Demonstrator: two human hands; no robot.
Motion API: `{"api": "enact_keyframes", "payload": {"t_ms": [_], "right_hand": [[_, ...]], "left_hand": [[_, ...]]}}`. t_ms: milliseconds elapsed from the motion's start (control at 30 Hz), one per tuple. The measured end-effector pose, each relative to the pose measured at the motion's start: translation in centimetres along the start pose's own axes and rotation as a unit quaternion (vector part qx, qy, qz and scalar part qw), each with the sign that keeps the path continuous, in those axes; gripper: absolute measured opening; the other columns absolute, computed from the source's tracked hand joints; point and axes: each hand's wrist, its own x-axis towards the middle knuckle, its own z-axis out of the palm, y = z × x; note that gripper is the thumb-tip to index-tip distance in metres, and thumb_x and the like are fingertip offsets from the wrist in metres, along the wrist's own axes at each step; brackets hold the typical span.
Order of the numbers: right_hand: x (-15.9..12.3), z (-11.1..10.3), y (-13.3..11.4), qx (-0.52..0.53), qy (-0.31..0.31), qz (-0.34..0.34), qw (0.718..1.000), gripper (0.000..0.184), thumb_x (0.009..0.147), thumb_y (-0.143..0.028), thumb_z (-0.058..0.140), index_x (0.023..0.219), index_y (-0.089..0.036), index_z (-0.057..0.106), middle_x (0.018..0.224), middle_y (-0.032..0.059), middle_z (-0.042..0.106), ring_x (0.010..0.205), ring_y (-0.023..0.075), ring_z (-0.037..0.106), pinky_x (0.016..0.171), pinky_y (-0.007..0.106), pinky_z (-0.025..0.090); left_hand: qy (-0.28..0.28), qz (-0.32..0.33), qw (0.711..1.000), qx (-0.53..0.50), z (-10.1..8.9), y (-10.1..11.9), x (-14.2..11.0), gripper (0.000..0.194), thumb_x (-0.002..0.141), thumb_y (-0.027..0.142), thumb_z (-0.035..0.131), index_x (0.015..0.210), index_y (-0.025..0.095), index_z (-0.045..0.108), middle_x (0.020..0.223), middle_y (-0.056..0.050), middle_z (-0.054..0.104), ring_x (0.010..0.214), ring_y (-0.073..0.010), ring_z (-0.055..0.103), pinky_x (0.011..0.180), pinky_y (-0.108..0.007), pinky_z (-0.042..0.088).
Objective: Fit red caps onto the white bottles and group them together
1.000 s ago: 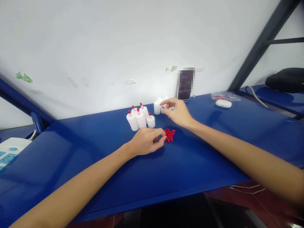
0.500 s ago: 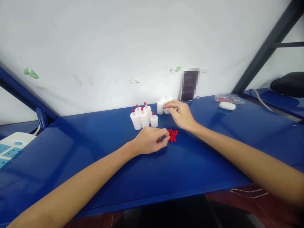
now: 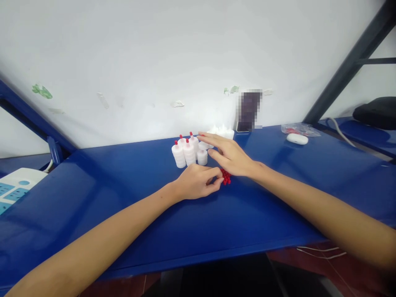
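Note:
My left hand [image 3: 198,181] rests low over the blue table, thumb and finger pinched at the edge of a pile of small red caps [image 3: 227,177]. A cap seems to be between its fingertips, though these partly hide it. My right hand [image 3: 232,154] reaches leftward above the pile, thumb apart from long fingers, with a white bottle [image 3: 203,145] partly hidden between them. Close below stands a small white bottle [image 3: 202,157]. Several white bottles with red tips [image 3: 189,154] stand just left. Behind my right hand are white bottles without red tips [image 3: 229,134].
A phone [image 3: 249,113] leans against the wall behind the blue table [image 3: 123,185]. On the right lie a white case [image 3: 297,139] and a clear bag [image 3: 305,129] with red pieces. A power strip [image 3: 23,181] sits at the far left.
My right hand has come left and nearer from the untipped bottles, and now covers part of the red caps. My left hand stays pinched in about the same place.

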Motion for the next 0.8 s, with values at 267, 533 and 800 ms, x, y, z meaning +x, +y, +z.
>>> {"api": "enact_keyframes", "payload": {"t_ms": [267, 533, 800], "right_hand": [[-0.3, 0.2, 0.3, -0.027, -0.035, 0.004, 0.999, 0.050, 0.092, -0.016, 0.044, 0.138, -0.031, 0.056, 0.157, 0.0000, 0.041, 0.129, 0.0263, 0.055, 0.098, 0.045, 0.052], [0.0, 0.0, 0.8, -0.005, 0.034, 0.021, 0.999, 0.035, 0.090, -0.019, 0.047, 0.117, -0.023, 0.069, 0.134, 0.0079, 0.060, 0.077, 0.0152, 0.062, 0.072, 0.033, 0.049], [-0.1, -5.3, 3.2, -0.092, -0.316, 0.151, 0.932, 0.017, 0.073, -0.023, 0.064, 0.088, -0.020, 0.071, 0.070, 0.0020, 0.069, 0.053, 0.0151, 0.057, 0.049, 0.028, 0.038]], "left_hand": [[-0.010, -0.007, 1.000, 0.003, -0.1, 0.1, 0.1, 0.016, 0.091, 0.019, 0.051, 0.078, 0.017, 0.061, 0.057, 0.005, 0.058, 0.046, -0.0071, 0.048, 0.051, -0.020, 0.040], [-0.020, -0.041, 0.999, -0.003, -0.2, 0.1, 0.2, 0.013, 0.091, 0.020, 0.053, 0.081, 0.017, 0.061, 0.058, 0.006, 0.058, 0.048, -0.0070, 0.052, 0.051, -0.020, 0.038], [-0.030, -0.072, 0.997, 0.009, -0.3, 0.2, 0.3, 0.015, 0.093, 0.024, 0.053, 0.087, 0.016, 0.063, 0.058, 0.005, 0.058, 0.048, -0.0075, 0.050, 0.050, -0.020, 0.035]]}}
